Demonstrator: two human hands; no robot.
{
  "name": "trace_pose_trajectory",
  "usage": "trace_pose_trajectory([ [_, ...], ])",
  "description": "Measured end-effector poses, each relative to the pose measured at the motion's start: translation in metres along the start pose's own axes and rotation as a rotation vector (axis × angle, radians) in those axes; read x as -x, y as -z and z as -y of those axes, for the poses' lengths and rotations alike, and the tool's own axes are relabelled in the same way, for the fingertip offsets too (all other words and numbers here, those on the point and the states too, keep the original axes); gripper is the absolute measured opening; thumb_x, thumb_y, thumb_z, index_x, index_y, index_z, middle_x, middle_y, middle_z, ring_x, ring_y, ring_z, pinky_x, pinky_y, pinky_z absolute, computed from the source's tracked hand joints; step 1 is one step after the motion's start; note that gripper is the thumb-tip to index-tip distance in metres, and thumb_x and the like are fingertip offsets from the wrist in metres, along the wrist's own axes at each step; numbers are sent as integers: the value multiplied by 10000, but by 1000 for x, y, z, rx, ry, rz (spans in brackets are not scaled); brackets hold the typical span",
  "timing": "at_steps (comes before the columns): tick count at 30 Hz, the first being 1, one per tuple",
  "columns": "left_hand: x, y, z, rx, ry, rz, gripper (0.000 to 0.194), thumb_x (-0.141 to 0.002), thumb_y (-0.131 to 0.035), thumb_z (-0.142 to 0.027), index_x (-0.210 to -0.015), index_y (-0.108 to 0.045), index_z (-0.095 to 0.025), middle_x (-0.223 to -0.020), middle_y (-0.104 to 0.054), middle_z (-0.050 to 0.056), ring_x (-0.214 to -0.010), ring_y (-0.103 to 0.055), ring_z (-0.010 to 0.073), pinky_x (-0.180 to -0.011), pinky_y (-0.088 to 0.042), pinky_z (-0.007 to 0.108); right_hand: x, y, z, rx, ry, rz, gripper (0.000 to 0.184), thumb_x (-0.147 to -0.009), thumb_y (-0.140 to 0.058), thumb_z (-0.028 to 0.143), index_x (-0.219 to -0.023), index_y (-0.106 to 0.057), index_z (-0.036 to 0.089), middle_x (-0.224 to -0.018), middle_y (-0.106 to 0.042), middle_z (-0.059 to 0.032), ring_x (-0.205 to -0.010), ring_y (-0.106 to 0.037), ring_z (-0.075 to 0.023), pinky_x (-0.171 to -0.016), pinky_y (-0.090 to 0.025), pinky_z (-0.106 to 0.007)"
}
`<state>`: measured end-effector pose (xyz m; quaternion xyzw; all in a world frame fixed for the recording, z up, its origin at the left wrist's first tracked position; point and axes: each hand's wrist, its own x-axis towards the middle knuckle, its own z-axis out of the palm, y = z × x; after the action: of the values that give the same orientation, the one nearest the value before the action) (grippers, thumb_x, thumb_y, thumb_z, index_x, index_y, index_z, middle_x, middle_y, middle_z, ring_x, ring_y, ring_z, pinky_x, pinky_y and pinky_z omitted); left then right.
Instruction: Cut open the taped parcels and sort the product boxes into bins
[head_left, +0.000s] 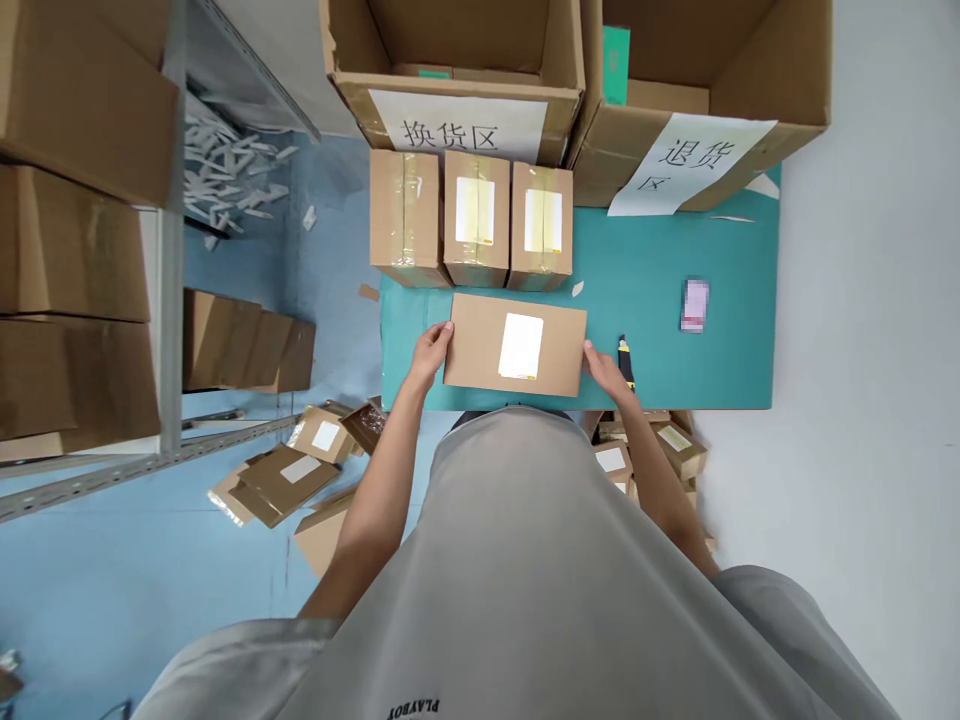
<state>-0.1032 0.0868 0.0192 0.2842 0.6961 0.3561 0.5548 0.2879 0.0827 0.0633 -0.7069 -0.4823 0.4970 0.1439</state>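
A flat brown cardboard box (476,345) with a white label (521,346) on its top face lies in front of me at the table's near edge. My left hand (433,350) grips its left end, thumb on the upper edge. At the opposite end, my right hand (602,368) holds the right edge with the thumb showing along the side; its other fingers are partly hidden. Just right of that hand lies a black and yellow box cutter (625,362). Three taped cardboard boxes (476,215) stand in a row right behind the held box.
Two large open cartons with paper signs, a left carton (352,100) and a right carton (806,150), stand at the back of the green table (720,375). A phone-like pink item (694,305) lies on the right. Shelves with boxes (82,245) stand left; discarded boxes (289,475) litter the floor.
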Motion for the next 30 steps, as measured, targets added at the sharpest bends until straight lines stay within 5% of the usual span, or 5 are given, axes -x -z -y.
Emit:
trace_pose_trajectory([
  [5,-6,-12,-18,-24,-66,-76,658,-940,-754,-718,-1289,-785,-161,-1478,-764,173,-1419,-677,350,-1263,-498,482,-24,-8,2,-355,-63,-41,999,-974,-428,1000,-1443,-780,192,-1455,-800,-189,-1358,-774,-363,-1178,-624,-569],
  [11,38,5,-30,-39,-153,-111,847,-987,-556,-911,-1296,-804,-162,-1460,-772,186,-1415,-689,388,-1206,-558,518,11,0,9,-473,39,-55,1016,-941,-469,1029,-1478,-750,213,-1530,-766,-170,-1447,-728,-376,-1178,-636,-522],
  [21,83,1,9,-73,28,44,781,-750,-922,-520,-1422,-741,-166,-1479,-749,208,-1394,-709,429,-1189,-599,597,39,-6,-36,-311,3,-78,903,-769,-830,858,-1360,-757,178,-1469,-775,-227,-1311,-777,-444,-1130,-651,-631],
  [25,58,9,12,-52,13,-60,867,-828,-901,-502,-1586,-625,-186,-1627,-648,229,-1536,-619,405,-1297,-511,575,15,2,-43,-232,67,-94,912,-848,-780,856,-1460,-721,183,-1556,-721,-233,-1455,-697,-419,-1238,-585,-614],
  [30,-32,50,-30,33,-63,-314,1071,-902,-868,-567,-1776,-362,-210,-1864,-338,246,-1695,-442,375,-1353,-428,532,-64,10,-5,-167,164,-194,935,-904,-764,807,-1594,-640,189,-1696,-608,-222,-1546,-628,-405,-1296,-534,-579],
])
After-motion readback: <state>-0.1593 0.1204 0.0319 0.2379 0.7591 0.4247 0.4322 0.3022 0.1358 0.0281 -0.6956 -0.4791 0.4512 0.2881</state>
